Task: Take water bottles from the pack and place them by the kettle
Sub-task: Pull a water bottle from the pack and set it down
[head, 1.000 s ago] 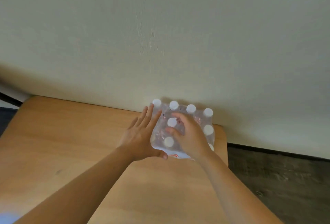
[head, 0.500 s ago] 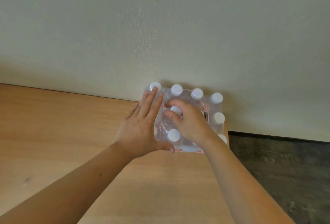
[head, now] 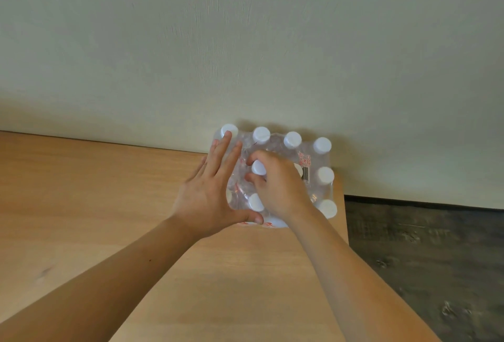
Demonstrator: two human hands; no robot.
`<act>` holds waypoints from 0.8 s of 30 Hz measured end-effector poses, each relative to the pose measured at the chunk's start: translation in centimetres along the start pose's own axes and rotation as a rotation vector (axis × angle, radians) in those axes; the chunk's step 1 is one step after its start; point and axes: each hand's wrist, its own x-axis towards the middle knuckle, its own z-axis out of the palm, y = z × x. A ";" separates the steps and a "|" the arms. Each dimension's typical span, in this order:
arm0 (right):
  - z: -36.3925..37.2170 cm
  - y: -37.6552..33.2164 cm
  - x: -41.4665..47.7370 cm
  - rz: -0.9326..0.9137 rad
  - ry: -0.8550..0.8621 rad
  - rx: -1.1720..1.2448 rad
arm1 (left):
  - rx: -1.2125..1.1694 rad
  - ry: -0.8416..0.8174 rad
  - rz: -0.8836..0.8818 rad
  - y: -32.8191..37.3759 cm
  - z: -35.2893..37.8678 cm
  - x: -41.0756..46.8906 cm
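A shrink-wrapped pack of water bottles [head: 317, 163] with white caps stands at the far right corner of the wooden table, against the wall. My left hand [head: 210, 191] lies flat against the pack's left side, fingers straight and spread, thumb along the front edge. My right hand [head: 278, 183] rests on top of the pack, its fingers curled around the neck of one middle bottle [head: 258, 168] under its cap. Several other caps poke out around the hands. No kettle is in view.
The light wooden table [head: 109, 205] stretches left and toward me. Its right edge [head: 346, 221] drops off beside the pack to a dark grey floor [head: 436, 254]. A pale plaster wall [head: 245, 41] rises directly behind the pack.
The view has closed in on the pack. My right fingers have tightened around the middle bottle's neck, while my left hand stays pressed to the pack's left side.
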 end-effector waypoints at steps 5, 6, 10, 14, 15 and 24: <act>-0.2 -0.5 -0.7 -0.036 0.006 -0.068 | 0.004 -0.021 0.005 -0.1 -0.1 -0.2; -0.3 -0.6 -0.8 -0.034 0.007 -0.065 | 0.005 -0.024 0.003 -0.1 -0.1 -0.3; -0.7 -1.0 -1.4 -0.034 0.048 -0.002 | -0.012 -0.033 -0.008 -0.1 0.0 -0.3; -1.3 -1.9 -2.0 -0.031 0.068 0.012 | -0.025 -0.029 -0.037 0.3 0.0 -0.6; -1.7 -2.2 -2.2 -0.034 0.071 0.012 | -0.028 -0.030 -0.044 0.3 0.0 -0.5; -7.8 -5.5 -5.2 -0.112 0.126 -0.023 | 0.010 -0.210 -0.132 1.6 -1.8 -0.4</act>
